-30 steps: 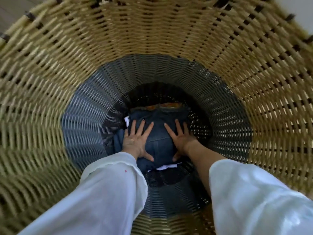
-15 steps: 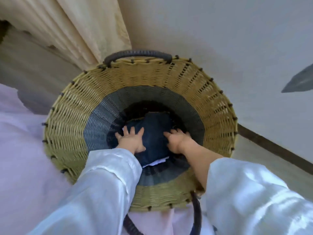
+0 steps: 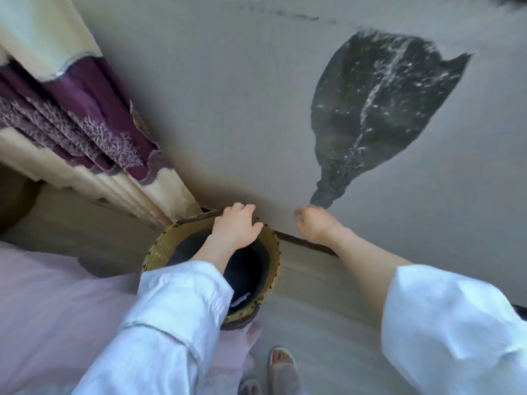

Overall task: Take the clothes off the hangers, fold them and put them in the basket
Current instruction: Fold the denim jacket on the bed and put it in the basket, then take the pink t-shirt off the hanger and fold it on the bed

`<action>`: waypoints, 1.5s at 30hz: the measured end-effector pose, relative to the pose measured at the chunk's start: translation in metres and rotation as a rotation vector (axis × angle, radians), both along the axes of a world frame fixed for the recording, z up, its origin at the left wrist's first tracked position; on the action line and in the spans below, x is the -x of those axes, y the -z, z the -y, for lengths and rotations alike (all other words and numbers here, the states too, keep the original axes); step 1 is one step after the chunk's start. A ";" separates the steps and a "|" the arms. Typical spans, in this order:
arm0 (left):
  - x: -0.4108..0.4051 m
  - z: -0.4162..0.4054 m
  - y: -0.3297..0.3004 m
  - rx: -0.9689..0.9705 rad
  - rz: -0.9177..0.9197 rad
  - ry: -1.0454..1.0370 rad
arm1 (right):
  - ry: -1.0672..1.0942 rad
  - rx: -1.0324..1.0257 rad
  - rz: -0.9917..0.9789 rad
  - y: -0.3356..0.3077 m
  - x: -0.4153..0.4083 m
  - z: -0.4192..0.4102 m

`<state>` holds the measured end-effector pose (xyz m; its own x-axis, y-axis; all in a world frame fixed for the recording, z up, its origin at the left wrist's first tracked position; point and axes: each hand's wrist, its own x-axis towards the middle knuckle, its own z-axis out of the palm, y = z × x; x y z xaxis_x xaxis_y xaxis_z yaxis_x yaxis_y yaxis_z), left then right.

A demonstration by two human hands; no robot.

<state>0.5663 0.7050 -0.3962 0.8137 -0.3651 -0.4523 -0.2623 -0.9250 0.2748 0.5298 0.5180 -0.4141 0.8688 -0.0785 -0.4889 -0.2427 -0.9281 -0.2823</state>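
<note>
I see two hands, one basket (image 3: 275,246), one dark garment (image 3: 379,109) on the wall.
Left hand (image 3: 236,226) fingers hang loosely curled over the rim; right hand (image 3: 315,223) blurred, grip unclear; basket contents mostly hidden.

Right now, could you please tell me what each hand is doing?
Left hand: open, holding nothing, above the basket rim.
Right hand: fingers curled at the dark garment's lowest tip; grip cannot be told.

basket (image 3: 272,253) lower centre, on floor by wall | folded clothes (image 3: 245,270) inside | curtain (image 3: 85,121) upper left | hanging garment (image 3: 379,109) upper right | bed (image 3: 42,303) lower left
</note>
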 end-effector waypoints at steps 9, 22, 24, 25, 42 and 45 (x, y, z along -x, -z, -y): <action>0.095 0.135 -0.159 0.184 0.196 0.360 | 0.428 0.081 0.206 -0.157 0.173 0.107; 0.358 0.342 -0.264 0.477 0.234 0.872 | 1.023 0.283 0.438 -0.273 0.505 0.231; 0.403 0.377 -0.278 0.503 0.255 0.934 | 1.071 0.291 0.472 -0.284 0.552 0.255; 0.423 0.396 -0.283 0.521 0.269 0.958 | 1.089 0.292 0.491 -0.290 0.573 0.266; 0.711 0.682 -0.372 0.791 0.388 1.102 | 1.231 0.398 0.646 -0.390 0.860 0.508; 0.735 0.730 -0.388 0.921 0.463 1.091 | 1.243 0.417 0.687 -0.400 0.880 0.560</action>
<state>-0.1686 -0.0255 -0.0086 -0.0355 -0.8758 0.4814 -0.9143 0.2230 0.3382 -0.3501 -0.0419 -0.0136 0.1867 -0.9563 0.2252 -0.8564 -0.2707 -0.4396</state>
